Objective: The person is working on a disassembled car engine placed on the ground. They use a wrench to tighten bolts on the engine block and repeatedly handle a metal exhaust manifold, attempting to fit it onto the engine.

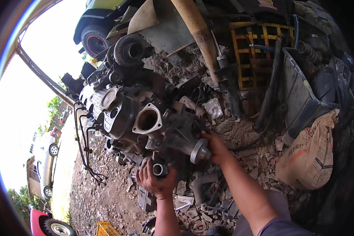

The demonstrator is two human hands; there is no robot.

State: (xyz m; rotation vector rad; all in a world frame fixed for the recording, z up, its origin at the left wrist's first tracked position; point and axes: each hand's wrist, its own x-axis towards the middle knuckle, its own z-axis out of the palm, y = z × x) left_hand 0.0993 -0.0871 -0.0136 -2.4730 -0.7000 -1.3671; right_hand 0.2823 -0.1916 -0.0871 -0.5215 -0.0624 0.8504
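Note:
A dark engine with a turbo-like round housing at its top and a flanged round opening at its middle lies in front of me. My left hand is wrapped round the lower part of the engine, beside a short pipe end. My right hand grips the engine's right side, beside a silver round fitting, with some fingertips hidden behind the casting. Black wires hang from the engine's left side.
Rubble-strewn ground surrounds the engine. A bamboo pole, yellow crate, metal bin and paper sack stand at the right. Another yellow crate is low left. Vehicles stand in the bright area at left.

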